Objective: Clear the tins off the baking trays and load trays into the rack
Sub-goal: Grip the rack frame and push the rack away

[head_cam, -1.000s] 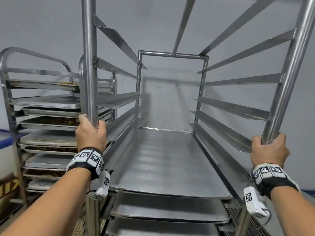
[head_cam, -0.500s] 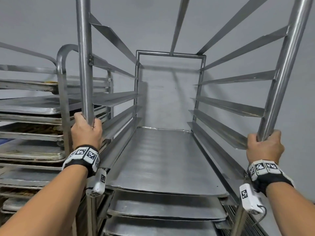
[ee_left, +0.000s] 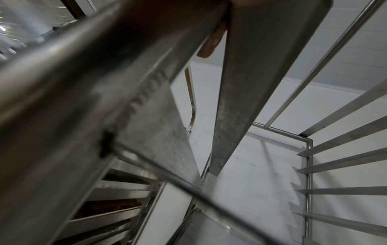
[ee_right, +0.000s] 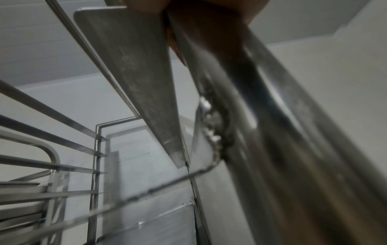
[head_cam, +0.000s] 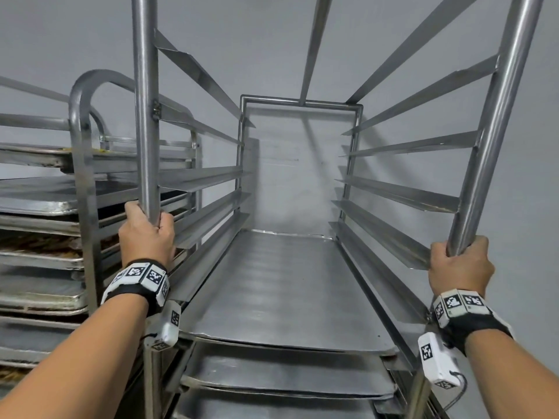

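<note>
A tall steel tray rack (head_cam: 299, 102) fills the head view, seen from its open front. My left hand (head_cam: 146, 234) grips its front left post (head_cam: 145, 101). My right hand (head_cam: 459, 264) grips the front right post (head_cam: 496, 122). A bare baking tray (head_cam: 281, 285) lies on the rack's runners at hand height, with two more trays (head_cam: 284, 376) stacked on runners below it. The runners above are bare. In the left wrist view the post (ee_left: 73, 99) runs close past the camera; in the right wrist view the right post (ee_right: 261, 132) does the same. No tins are in view.
A second rack (head_cam: 81, 164) stands close on the left, loaded with several trays (head_cam: 39, 204), some with brown baked residue. A plain grey wall (head_cam: 287, 49) is directly behind both racks. The right side is bare wall (head_cam: 529, 207).
The gripped rack and I have moved left and toward the wall; the second rack now sits much closer at the left edge. Both hands keep their grip on the posts.
</note>
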Available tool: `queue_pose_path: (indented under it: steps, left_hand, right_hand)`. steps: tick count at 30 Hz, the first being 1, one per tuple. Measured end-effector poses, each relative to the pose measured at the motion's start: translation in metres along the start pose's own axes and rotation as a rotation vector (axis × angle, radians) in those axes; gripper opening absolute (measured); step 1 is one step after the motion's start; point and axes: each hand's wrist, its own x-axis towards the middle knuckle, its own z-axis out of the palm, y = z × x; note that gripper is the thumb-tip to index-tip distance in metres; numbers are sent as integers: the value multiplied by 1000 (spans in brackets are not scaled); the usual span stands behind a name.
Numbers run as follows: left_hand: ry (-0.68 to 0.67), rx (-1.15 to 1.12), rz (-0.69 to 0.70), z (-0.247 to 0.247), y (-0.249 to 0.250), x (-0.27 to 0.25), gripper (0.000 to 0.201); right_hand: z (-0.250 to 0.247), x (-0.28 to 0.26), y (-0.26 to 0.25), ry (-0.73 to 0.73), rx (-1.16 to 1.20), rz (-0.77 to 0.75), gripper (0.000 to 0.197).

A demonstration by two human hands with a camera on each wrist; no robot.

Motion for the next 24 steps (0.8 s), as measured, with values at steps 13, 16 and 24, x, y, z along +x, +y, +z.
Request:
queue_pose_path:
  steps: [13,16,24]
  left_hand:
    - [39,25,20,51,-27,42,26]
    - [34,18,19,53,-36,49,26]
    - [-58,-40,24,52,-44,56,25]
  right_hand:
    - [71,8,7,3,14,-19,20]
    - [75,2,6,8,-5,-18,21]
    - [73,-3,-5,-15,-48,44,25]
